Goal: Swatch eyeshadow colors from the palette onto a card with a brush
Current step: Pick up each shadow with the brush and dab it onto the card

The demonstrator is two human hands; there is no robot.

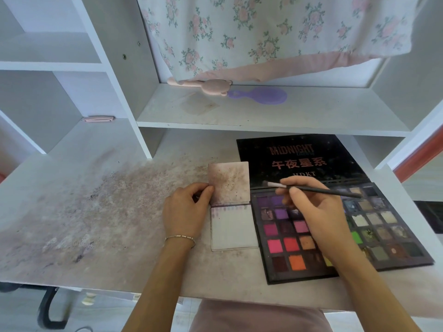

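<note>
On the powder-dusted surface (pixel 96 200), the left hand (pixel 185 212) pinches the edge of the upper, smudged card (pixel 229 183), probably to steady or turn it, while a second card (pixel 233 230) lies flat just below with a faint row of swatches along its top. To the right, the right hand (pixel 314 212) grips one brush (pixel 311 188) like a pen, its pale tip pointing toward the cards above the one open palette (pixel 383 226), likely carrying colour across.

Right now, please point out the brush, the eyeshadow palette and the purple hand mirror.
brush (pixel 321 189), head view, middle of black handle.
eyeshadow palette (pixel 291 244), head view, red pan.
purple hand mirror (pixel 268 95), head view, round head.
</note>
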